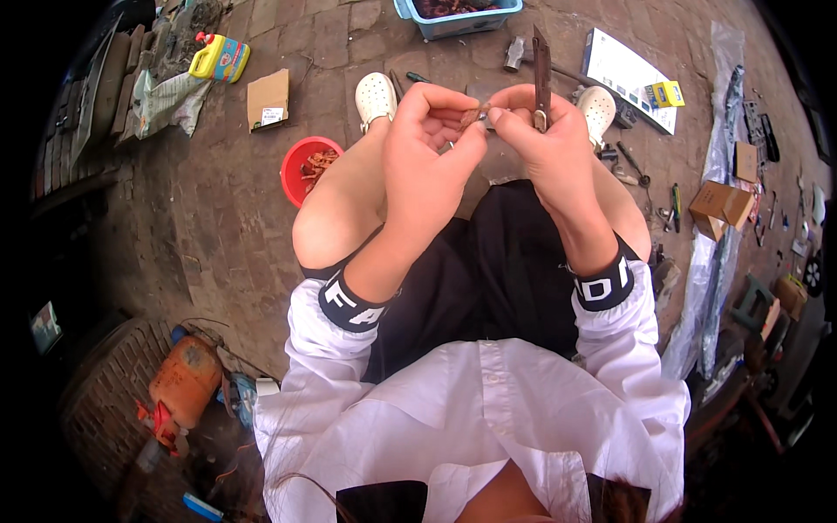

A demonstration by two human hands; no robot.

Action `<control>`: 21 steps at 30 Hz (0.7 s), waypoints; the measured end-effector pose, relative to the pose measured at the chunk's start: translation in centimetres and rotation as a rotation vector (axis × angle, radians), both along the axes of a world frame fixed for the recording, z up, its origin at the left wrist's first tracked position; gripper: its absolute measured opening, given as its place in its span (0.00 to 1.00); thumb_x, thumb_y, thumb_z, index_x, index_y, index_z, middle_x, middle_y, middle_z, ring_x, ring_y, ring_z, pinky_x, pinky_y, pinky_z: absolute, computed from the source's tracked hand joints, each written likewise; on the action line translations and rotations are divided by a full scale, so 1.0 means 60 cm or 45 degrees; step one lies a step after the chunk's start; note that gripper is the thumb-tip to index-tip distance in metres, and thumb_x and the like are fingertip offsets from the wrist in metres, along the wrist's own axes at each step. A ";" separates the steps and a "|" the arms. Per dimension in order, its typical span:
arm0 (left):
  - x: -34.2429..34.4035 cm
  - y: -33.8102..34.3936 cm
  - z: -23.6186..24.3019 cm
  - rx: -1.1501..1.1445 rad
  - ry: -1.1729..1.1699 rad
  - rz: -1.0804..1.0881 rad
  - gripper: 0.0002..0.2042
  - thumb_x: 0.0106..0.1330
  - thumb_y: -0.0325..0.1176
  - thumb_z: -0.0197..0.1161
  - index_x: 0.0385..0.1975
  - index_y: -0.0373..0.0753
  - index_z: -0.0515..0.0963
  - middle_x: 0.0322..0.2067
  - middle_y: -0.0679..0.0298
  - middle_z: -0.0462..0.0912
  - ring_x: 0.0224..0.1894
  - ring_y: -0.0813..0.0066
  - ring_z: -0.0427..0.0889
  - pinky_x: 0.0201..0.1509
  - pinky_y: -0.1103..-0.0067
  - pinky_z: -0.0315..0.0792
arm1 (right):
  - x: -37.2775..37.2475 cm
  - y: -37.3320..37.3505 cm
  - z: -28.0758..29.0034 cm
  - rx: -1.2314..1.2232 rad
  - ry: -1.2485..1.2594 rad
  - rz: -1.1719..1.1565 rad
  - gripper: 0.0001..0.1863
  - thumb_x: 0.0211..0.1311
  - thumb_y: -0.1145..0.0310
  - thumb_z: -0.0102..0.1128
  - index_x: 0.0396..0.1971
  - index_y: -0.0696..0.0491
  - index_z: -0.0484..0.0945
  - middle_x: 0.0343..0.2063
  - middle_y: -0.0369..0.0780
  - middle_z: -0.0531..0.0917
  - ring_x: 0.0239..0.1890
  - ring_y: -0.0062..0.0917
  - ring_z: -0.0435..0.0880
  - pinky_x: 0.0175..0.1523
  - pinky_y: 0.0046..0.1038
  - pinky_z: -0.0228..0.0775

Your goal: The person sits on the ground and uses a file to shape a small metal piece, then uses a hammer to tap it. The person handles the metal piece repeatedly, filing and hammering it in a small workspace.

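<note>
Between my raised hands, over the gap between my knees, is a small reddish-brown piece with a shiny metal bit (483, 115). My left hand (427, 152) pinches it between thumb and fingertips. From the other side the thumb and forefinger of my right hand (558, 152) meet it. A long, flat, rusty brown tool (542, 74) also sits in my right hand, pointing up and away; its exact kind is hard to tell. By my left leg stands a red bowl (289, 174) with copper-coloured pieces inside.
A blue basin (453, 26) of dark reddish pieces stands ahead, near a hammer (514, 56). Rightward lie a white flat box (610, 65), plastic-wrapped strips (702, 288), a cardboard box (719, 209) and scattered tools. Leftward are a yellow jug (220, 59) and an orange gas cylinder (186, 375).
</note>
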State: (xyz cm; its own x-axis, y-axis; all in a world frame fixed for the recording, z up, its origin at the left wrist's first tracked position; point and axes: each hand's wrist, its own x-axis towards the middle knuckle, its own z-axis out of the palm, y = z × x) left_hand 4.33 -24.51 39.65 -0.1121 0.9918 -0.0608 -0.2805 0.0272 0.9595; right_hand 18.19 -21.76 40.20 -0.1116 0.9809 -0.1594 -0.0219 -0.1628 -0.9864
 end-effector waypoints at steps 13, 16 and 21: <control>-0.025 0.012 0.003 -0.184 -0.479 -0.142 0.10 0.61 0.18 0.61 0.40 0.33 0.71 0.35 0.62 0.78 0.36 0.74 0.82 0.39 0.80 0.76 | -0.002 0.003 0.013 -0.252 0.293 0.053 0.08 0.59 0.71 0.66 0.36 0.59 0.82 0.22 0.31 0.82 0.25 0.09 0.76 0.32 0.14 0.61; -0.023 0.012 0.004 -0.170 -0.455 -0.137 0.10 0.61 0.18 0.62 0.40 0.33 0.71 0.35 0.62 0.78 0.36 0.75 0.82 0.39 0.81 0.76 | 0.003 0.004 0.011 -0.167 0.246 0.084 0.08 0.58 0.72 0.66 0.35 0.59 0.82 0.21 0.32 0.82 0.26 0.09 0.77 0.32 0.14 0.61; -0.018 0.008 0.004 -0.135 -0.319 -0.117 0.10 0.61 0.18 0.62 0.40 0.32 0.71 0.35 0.62 0.79 0.36 0.76 0.82 0.39 0.82 0.76 | 0.002 0.006 0.005 -0.056 0.199 0.082 0.07 0.57 0.72 0.67 0.31 0.59 0.81 0.17 0.28 0.78 0.22 0.07 0.72 0.30 0.14 0.59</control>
